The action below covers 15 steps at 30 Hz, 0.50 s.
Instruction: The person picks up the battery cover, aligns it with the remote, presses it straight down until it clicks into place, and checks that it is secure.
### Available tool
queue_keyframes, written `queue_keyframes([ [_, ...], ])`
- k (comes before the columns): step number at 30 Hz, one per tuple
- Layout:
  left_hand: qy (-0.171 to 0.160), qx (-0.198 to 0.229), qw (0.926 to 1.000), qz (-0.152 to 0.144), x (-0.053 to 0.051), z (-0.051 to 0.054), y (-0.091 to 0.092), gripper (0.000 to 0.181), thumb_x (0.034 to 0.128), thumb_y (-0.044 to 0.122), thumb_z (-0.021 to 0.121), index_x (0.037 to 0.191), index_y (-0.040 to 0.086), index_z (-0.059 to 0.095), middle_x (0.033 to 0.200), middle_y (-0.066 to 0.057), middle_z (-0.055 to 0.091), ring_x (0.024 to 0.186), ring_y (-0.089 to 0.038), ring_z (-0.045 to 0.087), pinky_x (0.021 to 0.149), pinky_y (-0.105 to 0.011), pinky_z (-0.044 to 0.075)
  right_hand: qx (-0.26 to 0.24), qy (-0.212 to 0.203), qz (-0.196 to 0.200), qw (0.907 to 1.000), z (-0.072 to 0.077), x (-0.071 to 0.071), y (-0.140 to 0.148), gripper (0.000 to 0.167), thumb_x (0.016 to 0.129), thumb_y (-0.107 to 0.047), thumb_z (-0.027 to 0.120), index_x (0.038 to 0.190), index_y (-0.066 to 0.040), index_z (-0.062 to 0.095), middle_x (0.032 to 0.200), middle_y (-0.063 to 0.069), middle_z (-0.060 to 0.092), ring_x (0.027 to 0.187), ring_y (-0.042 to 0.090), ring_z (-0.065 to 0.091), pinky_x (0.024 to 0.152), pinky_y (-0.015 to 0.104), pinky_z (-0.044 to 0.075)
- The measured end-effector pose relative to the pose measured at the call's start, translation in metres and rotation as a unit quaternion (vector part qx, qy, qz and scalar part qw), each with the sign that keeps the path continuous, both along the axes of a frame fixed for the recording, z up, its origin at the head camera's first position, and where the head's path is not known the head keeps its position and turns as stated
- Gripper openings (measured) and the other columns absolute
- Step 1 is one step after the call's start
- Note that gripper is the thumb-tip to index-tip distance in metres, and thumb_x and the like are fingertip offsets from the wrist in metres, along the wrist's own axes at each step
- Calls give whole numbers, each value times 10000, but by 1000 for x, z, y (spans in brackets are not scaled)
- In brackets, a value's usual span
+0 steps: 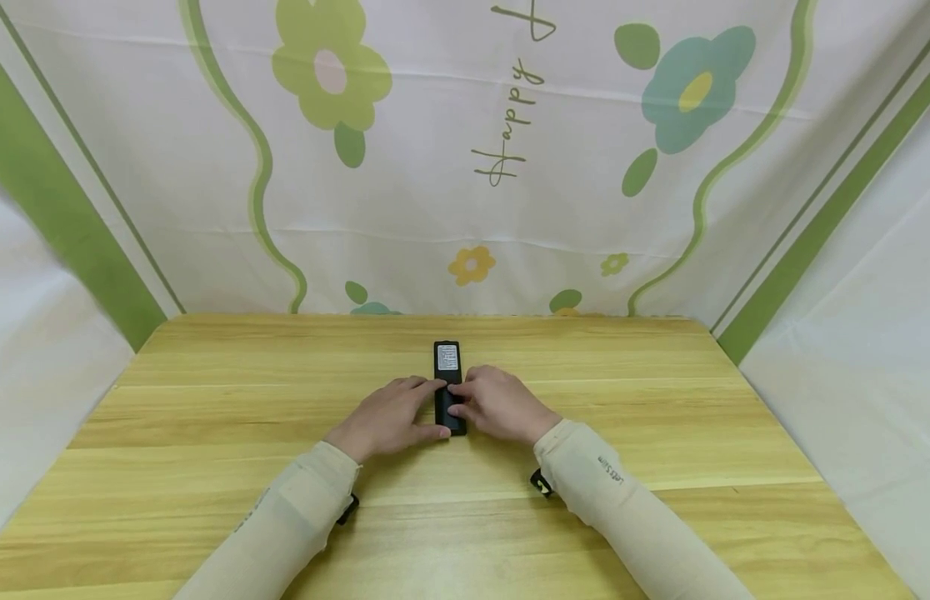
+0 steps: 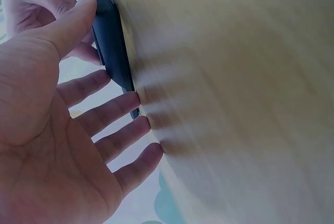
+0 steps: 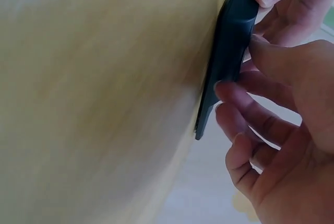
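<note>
A black remote control lies back side up on the wooden table, a white printed label on its far half. At its left, the left hand touches it, thumb tip on the near end and index fingertip near the middle. In the left wrist view that hand's fingers stretch out fairly straight, the outer ones down at the tabletop. From the right side the right hand holds the remote's near half between thumb and bent index finger. Its other fingers curl beside the remote in the right wrist view.
The wooden table ends at a back edge just beyond the remote. Behind it hangs a white cloth printed with flowers. Beige sleeves cover both forearms, with a small black device under the right wrist.
</note>
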<state>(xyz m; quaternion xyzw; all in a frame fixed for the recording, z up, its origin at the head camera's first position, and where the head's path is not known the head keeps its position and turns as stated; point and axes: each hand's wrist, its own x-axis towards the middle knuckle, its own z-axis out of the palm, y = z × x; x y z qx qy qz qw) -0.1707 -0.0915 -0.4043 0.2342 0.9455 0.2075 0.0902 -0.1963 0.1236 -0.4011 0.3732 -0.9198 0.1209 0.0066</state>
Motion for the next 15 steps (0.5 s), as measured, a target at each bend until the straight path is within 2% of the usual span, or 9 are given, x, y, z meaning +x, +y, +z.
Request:
queue_keyframes([
  [3,-23,23,10000,8,0,0,0,746,932,494,711,1529,123,463,1495,-174,488,1381,-373,451,1110,-544,393,470,562,225,9971,0,3,-1,395,1012,-343,648,1277,-58,713,1002,43,681,814,158,602,736,320,545],
  [6,-36,28,10000,15,0,1,1,747,931,490,713,1532,125,459,1499,-174,484,1385,-375,446,1113,-550,388,710,807,288,9938,0,5,-1,435,1018,-375,629,1303,-53,696,1081,79,694,898,213,640,809,371,565],
  [10,-53,22,10000,23,1,1,1,748,933,486,713,1534,123,456,1504,-176,479,1390,-380,439,1116,-554,383,659,705,233,9951,0,6,-1,463,1014,-390,633,1323,-49,680,1122,92,688,944,228,647,846,386,563],
  [15,-29,16,10000,5,1,1,1,755,934,487,711,1540,122,448,1501,-183,481,1387,-387,442,1116,-556,383,465,226,139,9986,1,6,2,460,1012,-382,638,1341,-62,669,1066,41,665,880,156,601,803,339,542],
])
